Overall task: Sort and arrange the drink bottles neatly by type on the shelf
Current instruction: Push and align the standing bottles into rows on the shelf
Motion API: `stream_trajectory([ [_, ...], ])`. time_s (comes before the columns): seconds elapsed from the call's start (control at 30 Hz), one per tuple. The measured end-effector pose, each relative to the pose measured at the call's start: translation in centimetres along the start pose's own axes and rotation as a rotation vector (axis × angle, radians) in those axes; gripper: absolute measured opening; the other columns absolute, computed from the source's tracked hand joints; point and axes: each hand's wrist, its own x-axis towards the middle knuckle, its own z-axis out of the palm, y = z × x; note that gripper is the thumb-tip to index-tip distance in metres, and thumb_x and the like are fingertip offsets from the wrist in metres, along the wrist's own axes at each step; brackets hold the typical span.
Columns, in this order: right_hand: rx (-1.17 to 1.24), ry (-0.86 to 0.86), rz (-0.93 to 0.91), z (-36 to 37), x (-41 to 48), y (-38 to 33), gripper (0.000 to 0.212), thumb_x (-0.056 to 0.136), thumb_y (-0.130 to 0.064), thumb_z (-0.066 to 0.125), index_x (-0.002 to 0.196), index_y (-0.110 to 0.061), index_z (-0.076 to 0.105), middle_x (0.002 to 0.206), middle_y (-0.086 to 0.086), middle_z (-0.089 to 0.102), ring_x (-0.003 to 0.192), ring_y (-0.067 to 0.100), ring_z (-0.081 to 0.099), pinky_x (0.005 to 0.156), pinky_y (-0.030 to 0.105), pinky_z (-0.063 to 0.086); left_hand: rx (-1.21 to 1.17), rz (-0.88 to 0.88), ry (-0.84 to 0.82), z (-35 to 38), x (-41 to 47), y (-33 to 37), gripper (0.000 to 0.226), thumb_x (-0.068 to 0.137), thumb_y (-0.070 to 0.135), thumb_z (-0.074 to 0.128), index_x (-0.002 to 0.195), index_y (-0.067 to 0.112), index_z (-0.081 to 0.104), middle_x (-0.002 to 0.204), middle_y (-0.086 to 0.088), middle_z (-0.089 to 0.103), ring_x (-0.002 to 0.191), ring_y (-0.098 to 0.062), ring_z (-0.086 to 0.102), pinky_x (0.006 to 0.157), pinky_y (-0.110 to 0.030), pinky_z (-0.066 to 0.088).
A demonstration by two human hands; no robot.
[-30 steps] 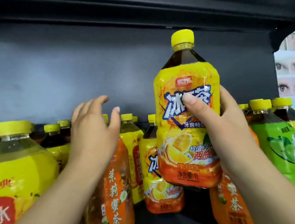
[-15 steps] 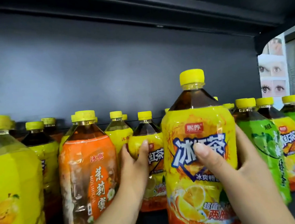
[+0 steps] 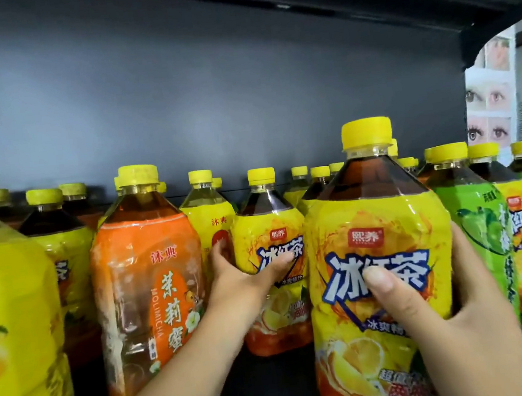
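1. Right hand (image 3: 460, 322) grips the iced-tea bottle (image 3: 377, 244), thumb across the label front and fingers wrapped behind. The bottle is upright. Its base is out of frame, so I cannot tell whether it stands on the shelf (image 3: 278, 373) or is carried.
2. Left hand (image 3: 241, 278) holds the matching bottle (image 3: 269, 238), just left of the right hand and further back. Thumb lies on the label front, fingers curl round the far side. This bottle stands on the shelf.
3. Judgement, step in hand: group the two same-label bottles. Steady the matching bottle with the left hand while the right sets its bottle down flat, close by, label forward.
4. Risk: the neighbours are tight. The green-label bottle (image 3: 477, 235) sits just beside the right hand's fingers, and the orange-label bottle (image 3: 147, 286) is just left of the left wrist. Keeping the held bottle vertical should avoid knocking either.
5. Contents: both iced-tea bottles hold dark brown liquid up to the neck. The orange-label bottle holds a lighter amber liquid. A yellow-label bottle (image 3: 208, 224) behind the left hand holds pale liquid. Every cap in view is yellow and in place.
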Motion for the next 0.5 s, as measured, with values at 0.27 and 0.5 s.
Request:
stream_trajectory([
  [0.27, 0.049, -0.007, 0.034, -0.4, -2.0, 1.3, 0.096, 0.046, -0.068, 0.063, 0.132, -0.031, 0.044, 0.127, -0.01, 0.057, 0.112, 0.007, 0.057, 0.094, 0.04, 0.049, 0.013, 0.119, 0.006, -0.1, -1.3, -0.2, 0.126, 0.018, 0.083, 0.068, 0.128, 0.025, 0.047, 0.115, -0.003, 0.064, 0.104, -0.03, 0.06, 0.092, -0.047, 0.048],
  [0.5, 0.067, 0.04, 0.051, -0.1, -2.3, 0.7, 0.084, 0.055, -0.062, 0.066, 0.129, -0.028, 0.048, 0.122, -0.008, 0.061, 0.109, 0.01, 0.06, 0.093, 0.04, 0.05, -0.004, 0.155, 0.048, -0.4, -2.3, 0.0, 0.116, 0.021, 0.076, 0.065, 0.123, 0.023, 0.052, 0.113, -0.002, 0.065, 0.103, -0.027, 0.061, 0.092, -0.044, 0.049],
])
